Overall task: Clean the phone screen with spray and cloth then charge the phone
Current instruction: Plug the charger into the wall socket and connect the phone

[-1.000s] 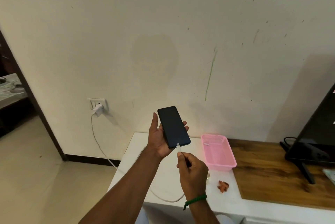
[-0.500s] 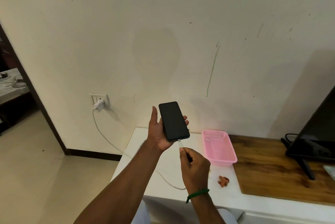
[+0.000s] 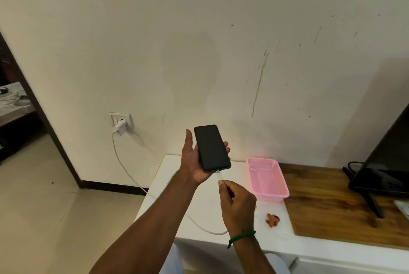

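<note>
The left hand [image 3: 194, 163] cradles the phone [image 3: 212, 148], dark screen up, fingers wrapped around its edges, above the white surface [image 3: 199, 202]. The right hand [image 3: 238, 205] pinches the white charging cable [image 3: 124, 164] at the plug [image 3: 219, 175], seated at the phone's bottom edge.

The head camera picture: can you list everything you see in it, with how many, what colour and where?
Black slab phone: one, dark screen, held above the white table.
White charging cable: one, runs from the wall adapter to the phone's bottom edge.
White wall adapter: one, plugged into the low wall socket.
Pink plastic basket: one, on the white table.
Small orange scrap: one, on the table near the basket.
Wooden board: one, brown, right of the basket.
Black screen on a stand: one, far right.
Left hand: holds the phone.
Right hand: pinches the cable's plug; green wristband.
</note>
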`<state>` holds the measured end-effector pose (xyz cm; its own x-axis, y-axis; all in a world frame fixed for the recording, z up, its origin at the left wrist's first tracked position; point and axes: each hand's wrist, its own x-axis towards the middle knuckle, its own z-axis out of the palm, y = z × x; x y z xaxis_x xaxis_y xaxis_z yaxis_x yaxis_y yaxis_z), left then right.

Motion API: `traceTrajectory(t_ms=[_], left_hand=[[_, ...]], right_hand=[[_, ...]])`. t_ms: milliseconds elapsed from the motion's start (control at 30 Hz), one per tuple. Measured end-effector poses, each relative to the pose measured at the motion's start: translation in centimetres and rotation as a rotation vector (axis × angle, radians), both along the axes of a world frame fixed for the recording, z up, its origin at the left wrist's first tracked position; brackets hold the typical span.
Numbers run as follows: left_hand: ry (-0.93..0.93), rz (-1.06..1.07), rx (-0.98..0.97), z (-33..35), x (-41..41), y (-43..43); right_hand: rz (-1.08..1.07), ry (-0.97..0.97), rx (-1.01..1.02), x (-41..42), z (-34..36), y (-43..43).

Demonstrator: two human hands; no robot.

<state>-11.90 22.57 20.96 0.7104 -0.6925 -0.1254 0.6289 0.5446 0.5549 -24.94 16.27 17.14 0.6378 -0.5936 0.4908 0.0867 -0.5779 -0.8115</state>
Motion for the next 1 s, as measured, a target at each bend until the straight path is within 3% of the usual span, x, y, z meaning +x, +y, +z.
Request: traceTrajectory(t_ms=[400,600,1000], left_hand=[[-0.023,-0.006,0.021,-0.4,0.1,-0.3],[-0.060,0.011,0.049,-0.8,0.5,-0.6],[0.022,0.010,-0.014,-1.6,1.0,-0.9]], right_hand=[[-0.001,0.019,-0.006,0.1,0.2,-0.1],[-0.015,0.122,0.009,0.4,0.4,0.2],[0.032,0.208,-0.049,0.4,0.9,-0.3]])
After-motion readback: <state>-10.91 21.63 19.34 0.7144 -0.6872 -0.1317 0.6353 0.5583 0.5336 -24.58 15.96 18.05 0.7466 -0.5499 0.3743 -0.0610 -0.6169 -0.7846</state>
